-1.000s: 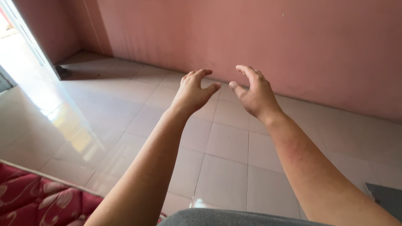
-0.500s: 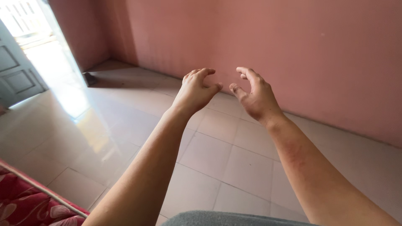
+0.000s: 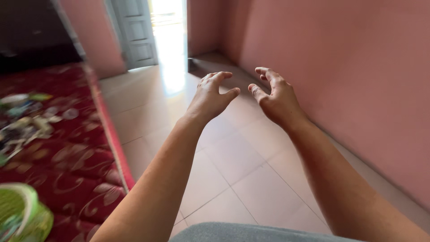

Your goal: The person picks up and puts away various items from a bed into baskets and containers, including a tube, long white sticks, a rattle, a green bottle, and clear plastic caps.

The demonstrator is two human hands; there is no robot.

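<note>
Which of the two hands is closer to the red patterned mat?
The left hand. It hangs in the air on the mat's side, while the right hand is over by the pink wall. Both are empty, fingers curled.

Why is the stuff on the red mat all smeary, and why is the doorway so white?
Head view: the red mat and the green basket are motion-blurred; both hands look sharper. Daylight washes out the doorway and glares off the floor tiles.

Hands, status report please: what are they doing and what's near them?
Left hand and right hand both open, empty, raised side by side over the tiled floor. Nothing touched. Red mattress with blurred clutter lies left; pink wall close right.
</note>
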